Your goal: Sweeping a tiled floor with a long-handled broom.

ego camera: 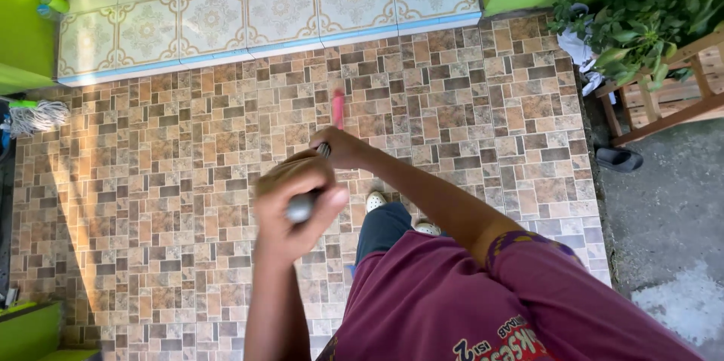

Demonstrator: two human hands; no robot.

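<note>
I look down at a long stick-like handle [337,108], pink at its far end and grey at the top, which points away from me over a brown mosaic tile floor [188,180]. My left hand [296,206] is closed around the grey top end, close to the camera and blurred. My right hand [341,147] grips the handle lower down, arm stretched forward. My maroon shirt, dark trousers and white shoes [375,200] show below. The handle's lower end is hidden behind my right hand.
A raised step of patterned cream tiles [279,6] runs along the far side, with green walls beyond. A string mop head [38,116] lies at the left edge. Leafy plants [641,21] and a wooden frame [664,97] stand at the right, beside a dark sandal [618,159] on concrete.
</note>
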